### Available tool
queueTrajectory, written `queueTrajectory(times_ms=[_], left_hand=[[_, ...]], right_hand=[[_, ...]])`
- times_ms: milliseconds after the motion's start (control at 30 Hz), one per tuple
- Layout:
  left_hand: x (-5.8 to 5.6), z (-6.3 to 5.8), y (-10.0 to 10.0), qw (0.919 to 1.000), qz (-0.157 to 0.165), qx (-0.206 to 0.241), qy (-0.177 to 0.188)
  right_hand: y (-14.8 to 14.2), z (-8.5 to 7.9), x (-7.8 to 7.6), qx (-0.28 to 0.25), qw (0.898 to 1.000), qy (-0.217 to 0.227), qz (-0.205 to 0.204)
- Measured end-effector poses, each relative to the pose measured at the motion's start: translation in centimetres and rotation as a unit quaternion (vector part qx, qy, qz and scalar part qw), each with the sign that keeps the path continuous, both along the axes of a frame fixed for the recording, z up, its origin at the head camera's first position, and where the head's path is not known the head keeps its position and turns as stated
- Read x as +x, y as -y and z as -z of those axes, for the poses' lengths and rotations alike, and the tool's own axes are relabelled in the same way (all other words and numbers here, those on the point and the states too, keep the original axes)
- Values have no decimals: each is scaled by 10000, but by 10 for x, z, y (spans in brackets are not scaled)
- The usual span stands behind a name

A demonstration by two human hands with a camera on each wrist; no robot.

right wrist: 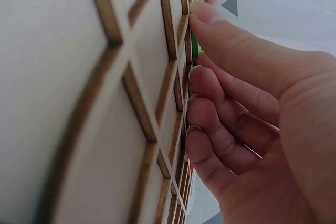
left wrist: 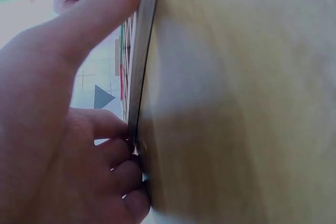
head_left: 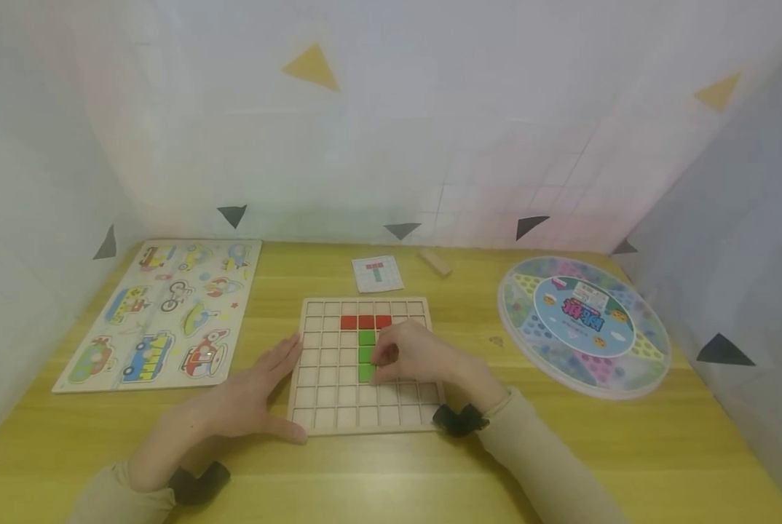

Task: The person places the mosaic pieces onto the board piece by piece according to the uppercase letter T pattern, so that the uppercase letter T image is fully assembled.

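A square wooden grid board lies flat on the table between both hands. Three red tiles form a row in its upper part, with green tiles in a column below the middle one. At the lowest green tile the thumb and index finger of my right hand pinch, the other fingers curled loosely beside it; the right wrist view shows this green tile partly behind the thumb. My left hand rests against the board's left edge, fingers extended and thumb at the near left corner.
Beyond the board lie a card printed with a red and green T pattern and a small wooden block. To the left is a vehicle picture puzzle; a round board game sits on the right. Pale walls enclose the table.
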State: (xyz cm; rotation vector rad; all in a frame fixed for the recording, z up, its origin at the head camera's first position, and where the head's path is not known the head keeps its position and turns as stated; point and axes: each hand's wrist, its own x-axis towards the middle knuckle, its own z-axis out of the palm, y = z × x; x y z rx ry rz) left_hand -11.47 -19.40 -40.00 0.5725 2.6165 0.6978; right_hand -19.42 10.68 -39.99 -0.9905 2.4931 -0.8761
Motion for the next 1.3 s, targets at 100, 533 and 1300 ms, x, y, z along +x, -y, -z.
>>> queueTrajectory(times_ms=[100, 533, 1300], left_hand=[[1, 0, -1, 10000, 18, 19, 8], [0, 4, -1, 9999, 94, 38, -64], [2, 3, -1, 9999, 95, 83, -55]], right_hand=[[-1, 2, 1, -37, 10000, -10, -8], [-4, 4, 0, -46, 10000, -6, 19], [-11, 3, -2, -165, 9997, 104, -151]])
